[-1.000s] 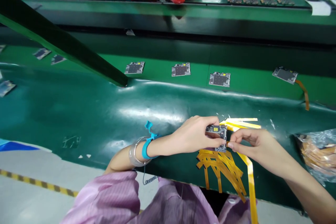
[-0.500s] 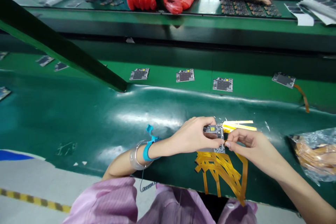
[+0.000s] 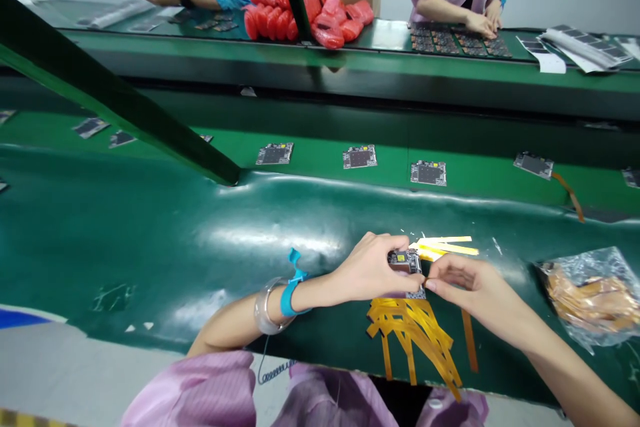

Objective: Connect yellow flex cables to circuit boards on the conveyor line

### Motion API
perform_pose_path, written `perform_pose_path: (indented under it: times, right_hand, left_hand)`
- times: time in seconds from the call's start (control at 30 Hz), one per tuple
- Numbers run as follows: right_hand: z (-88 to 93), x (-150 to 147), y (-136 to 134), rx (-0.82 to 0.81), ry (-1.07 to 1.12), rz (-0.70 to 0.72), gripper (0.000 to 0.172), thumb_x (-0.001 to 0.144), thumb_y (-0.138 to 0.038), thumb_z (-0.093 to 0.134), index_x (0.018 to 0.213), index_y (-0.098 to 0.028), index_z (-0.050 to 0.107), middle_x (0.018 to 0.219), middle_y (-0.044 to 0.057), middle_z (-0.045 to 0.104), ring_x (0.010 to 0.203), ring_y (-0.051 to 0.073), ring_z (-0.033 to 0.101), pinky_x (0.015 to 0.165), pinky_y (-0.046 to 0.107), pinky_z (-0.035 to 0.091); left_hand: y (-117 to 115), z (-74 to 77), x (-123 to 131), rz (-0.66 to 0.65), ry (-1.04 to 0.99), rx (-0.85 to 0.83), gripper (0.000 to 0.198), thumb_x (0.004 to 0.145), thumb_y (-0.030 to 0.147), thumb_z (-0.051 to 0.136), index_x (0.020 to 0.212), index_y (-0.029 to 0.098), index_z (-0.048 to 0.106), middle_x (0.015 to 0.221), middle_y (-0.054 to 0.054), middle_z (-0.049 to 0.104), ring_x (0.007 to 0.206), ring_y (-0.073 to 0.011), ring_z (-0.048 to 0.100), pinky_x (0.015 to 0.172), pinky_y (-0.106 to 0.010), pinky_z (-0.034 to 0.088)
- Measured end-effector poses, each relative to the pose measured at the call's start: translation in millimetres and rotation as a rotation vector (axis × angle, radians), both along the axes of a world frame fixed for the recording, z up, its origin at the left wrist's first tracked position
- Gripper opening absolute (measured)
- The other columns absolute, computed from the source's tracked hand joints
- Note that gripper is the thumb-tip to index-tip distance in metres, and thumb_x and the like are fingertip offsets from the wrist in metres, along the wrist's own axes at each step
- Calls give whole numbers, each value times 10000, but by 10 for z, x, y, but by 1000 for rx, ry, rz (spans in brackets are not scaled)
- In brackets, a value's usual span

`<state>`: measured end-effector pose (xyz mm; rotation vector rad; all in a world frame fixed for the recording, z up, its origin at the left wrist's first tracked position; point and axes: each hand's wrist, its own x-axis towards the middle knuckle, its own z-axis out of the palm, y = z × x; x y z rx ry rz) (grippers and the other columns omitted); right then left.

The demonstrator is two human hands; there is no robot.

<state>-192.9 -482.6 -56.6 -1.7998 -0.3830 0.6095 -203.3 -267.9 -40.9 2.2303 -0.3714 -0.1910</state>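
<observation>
My left hand (image 3: 367, 270) grips a small circuit board (image 3: 416, 263) by its edges, thumb along the near side and fingers over the far side. A blue wrist strap and a clear bangle circle that wrist. At the board's right edge my right hand (image 3: 467, 283) pinches the end of an orange flex cable (image 3: 469, 340), whose tail hangs below the palm. The fingertips hide where cable and board meet. Just under the board lies a pile of orange flex cables (image 3: 415, 330). Bright yellow strips (image 3: 450, 245) lie beyond the board.
A plastic bag of flex cables (image 3: 587, 290) lies at the right. Several circuit boards sit along the green belt (image 3: 310, 160), one board (image 3: 534, 164) with a cable attached. A slanted green post (image 3: 125, 97) crosses the left. Across the belt, two people work near red bubble-wrapped bundles (image 3: 315, 10).
The view has shifted, bringing more of the far bench into sight. Both hands keep their hold at the board's edge. The pinched cable's tail now hangs clear of the pile.
</observation>
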Motion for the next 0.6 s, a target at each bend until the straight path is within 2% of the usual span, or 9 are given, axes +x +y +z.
perform_pose_path:
  times: [0.1, 0.17, 0.33, 0.43, 0.5, 0.57, 0.6]
  right_hand:
    - [3, -29, 15, -13, -5, 22, 144, 833, -355, 709, 891, -223, 704, 902, 16, 709, 860, 205, 647, 812, 323, 486]
    - [8, -50, 36, -53, -29, 33, 140, 846, -346, 683, 895, -222, 727, 879, 18, 707, 814, 202, 635, 774, 323, 491]
    - [1, -70, 51, -70, -57, -11, 210, 832, -348, 683, 688, -195, 672, 701, 1, 631, 653, 161, 554, 619, 275, 456]
    - [-17, -48, -39, -50, 23, -46, 255, 816, -394, 705, 676, -187, 654, 697, 7, 615, 623, 157, 538, 495, 240, 385]
    - [-30, -17, -154, -13, 25, -98, 269, 815, -416, 713, 695, -184, 651, 705, 7, 616, 631, 157, 538, 499, 237, 380]
    - [-45, 15, -303, 60, 2, -157, 280, 807, -420, 739, 701, -178, 645, 704, 3, 623, 674, 159, 554, 588, 245, 422]
    - [-55, 25, -384, 98, -2, -191, 284, 801, -419, 756, 708, -176, 644, 710, 0, 628, 698, 159, 563, 638, 249, 437]
  left_hand:
    - [-15, -1, -4, 25, -42, 29, 442, 707, 369, 712, 639, 182, 317, 600, 81, 388, 652, -116, 349, 722, -281, 303]
    - [-26, -15, -7, 36, -61, 40, 443, 710, 375, 720, 641, 185, 326, 615, 73, 421, 680, -130, 387, 753, -291, 319]
    - [-51, -23, -63, 11, -125, 75, 379, 726, 356, 738, 643, 188, 408, 651, 54, 489, 742, -160, 483, 821, -316, 368]
    - [-84, 53, -38, -27, -162, 115, 340, 778, 400, 724, 656, 191, 485, 661, 38, 536, 762, -175, 533, 813, -317, 410]
    - [-135, 120, 113, -100, -156, 75, 308, 862, 489, 653, 765, 205, 583, 734, 19, 623, 780, -177, 584, 780, -301, 447]
    - [-226, 166, 419, -144, -212, 50, 341, 948, 548, 534, 955, 223, 638, 925, -9, 708, 869, -179, 638, 811, -295, 481]
    - [-289, 171, 624, -126, -272, 75, 359, 979, 545, 485, 1051, 228, 637, 1050, -26, 717, 958, -184, 649, 870, -300, 486]
